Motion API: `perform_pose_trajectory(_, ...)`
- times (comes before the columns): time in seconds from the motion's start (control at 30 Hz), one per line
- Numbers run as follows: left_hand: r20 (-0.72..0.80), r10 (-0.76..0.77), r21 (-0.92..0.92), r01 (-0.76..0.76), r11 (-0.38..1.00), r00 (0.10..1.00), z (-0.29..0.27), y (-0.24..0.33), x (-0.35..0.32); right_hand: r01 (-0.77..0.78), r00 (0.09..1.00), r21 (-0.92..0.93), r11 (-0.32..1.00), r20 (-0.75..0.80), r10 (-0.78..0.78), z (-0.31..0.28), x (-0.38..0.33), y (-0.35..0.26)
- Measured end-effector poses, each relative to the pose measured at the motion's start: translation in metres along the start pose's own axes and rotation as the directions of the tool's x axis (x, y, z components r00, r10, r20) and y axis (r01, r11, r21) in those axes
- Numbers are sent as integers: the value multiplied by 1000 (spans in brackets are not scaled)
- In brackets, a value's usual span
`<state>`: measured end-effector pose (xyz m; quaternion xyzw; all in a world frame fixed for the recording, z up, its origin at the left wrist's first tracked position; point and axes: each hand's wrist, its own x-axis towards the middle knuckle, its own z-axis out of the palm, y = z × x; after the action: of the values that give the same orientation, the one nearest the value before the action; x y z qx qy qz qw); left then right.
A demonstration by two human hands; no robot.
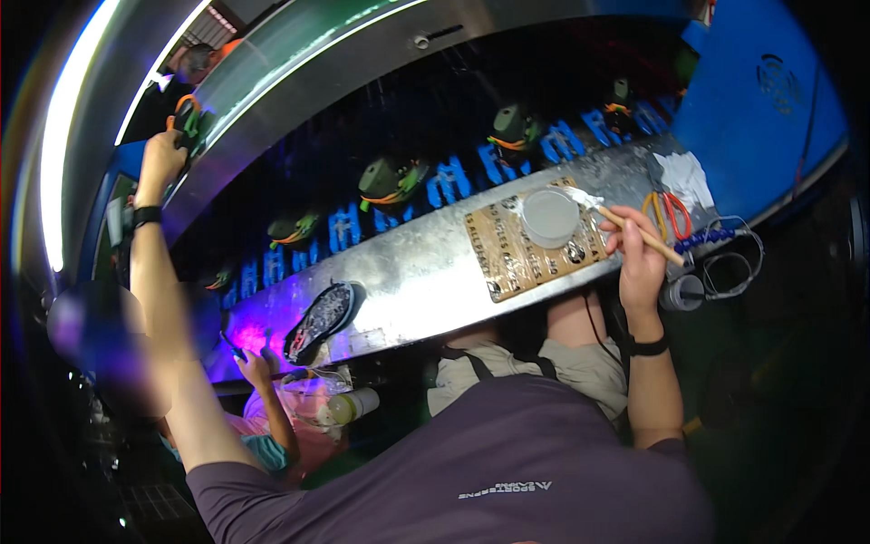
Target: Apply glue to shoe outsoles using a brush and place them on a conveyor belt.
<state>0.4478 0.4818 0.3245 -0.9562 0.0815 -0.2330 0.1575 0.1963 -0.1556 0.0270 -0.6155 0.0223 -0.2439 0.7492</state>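
My right grip (637, 258) pinches a wooden-handled brush (662, 247), its white-coated bristles at the rim of a round tub (550, 219) of pale liquid, on printed cardboard (509, 261) on the metal counter (412, 304). Leftward lies a dark shoe sole (323, 317). Farthest, upper left, my left grip (162, 161) pinches a green-and-orange shoe upper (192, 125).

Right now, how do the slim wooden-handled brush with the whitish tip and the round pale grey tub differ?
The slim wooden-handled brush is long and narrow, while the round pale grey tub is broad and circular. The brush is held at a slant in the right hand; the tub sits unheld on a flat brown printed sheet. Both are toward the right end of the grey metal bench.
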Motion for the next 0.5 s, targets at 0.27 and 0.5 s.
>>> perform_pose_trajectory(0.27, 42, -510, -162, 510, 845, 859, 20, -71, -19, -136, 991, 10, 991, 15, 136, -3, 21, 2)
perform_pose_trajectory(0.5, -21, -595, -998, 20, 62, 803, 5, 69, -76, -139, 968, -176, 974, 186, 171, -9, 42, 5)
